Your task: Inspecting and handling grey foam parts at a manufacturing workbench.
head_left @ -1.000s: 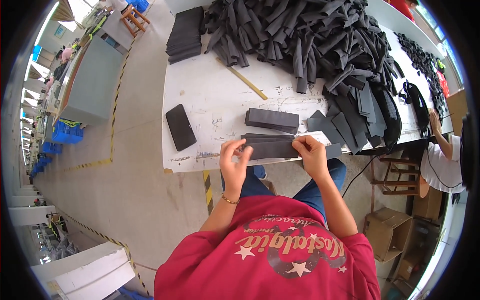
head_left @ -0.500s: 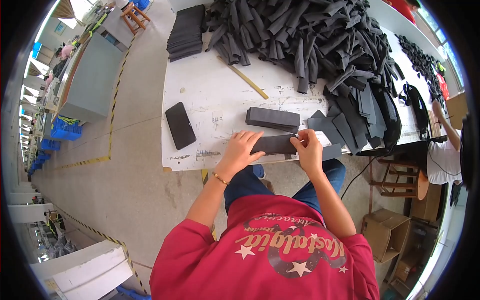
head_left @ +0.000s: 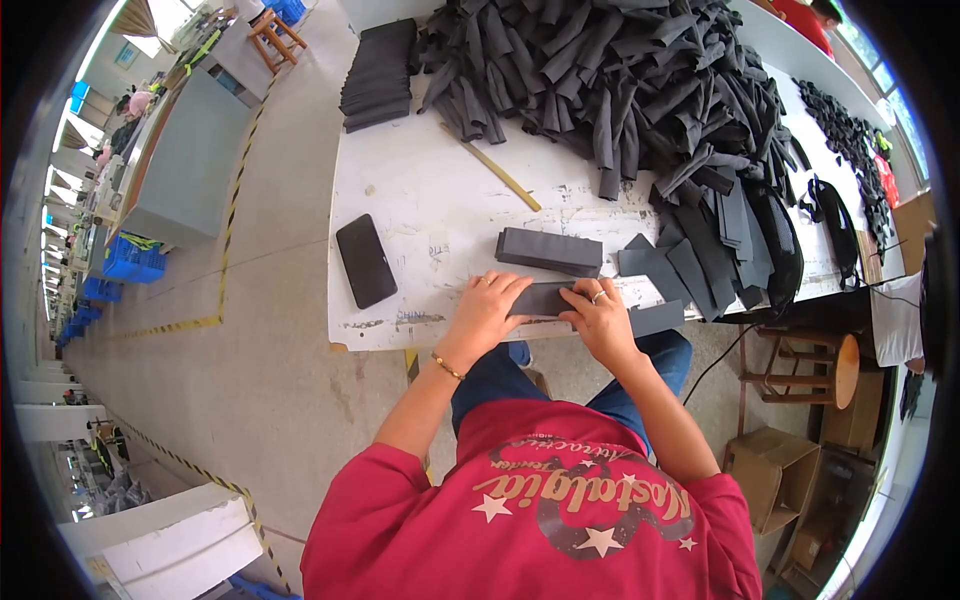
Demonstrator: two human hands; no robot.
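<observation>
A dark grey fabric strip [head_left: 541, 299] lies flat at the table's front edge, between my two hands. My left hand [head_left: 490, 306] is closed over its left end, thumb toward the front edge. Fingers bent, my right hand [head_left: 601, 320] grips the strip farther right and covers that end. Just beyond the hands sits a neat stack of folded dark strips [head_left: 550, 251]. Beside my right hand, a flat dark piece [head_left: 657, 318] reaches over the table edge. More flat dark pieces [head_left: 690, 275] lie loosely to the right.
A large heap of dark strips [head_left: 600, 75] covers the table's far side, with a tidy stack [head_left: 378, 75] at its left. A phone [head_left: 366, 261] and a yellowish stick [head_left: 490, 168] lie on the white table [head_left: 420, 205]. A wooden stool [head_left: 800, 365] stands right.
My right hand has slid left along the strip, nearer my left hand, and its fingers now lie over the cloth. My left hand stays at the left end.
</observation>
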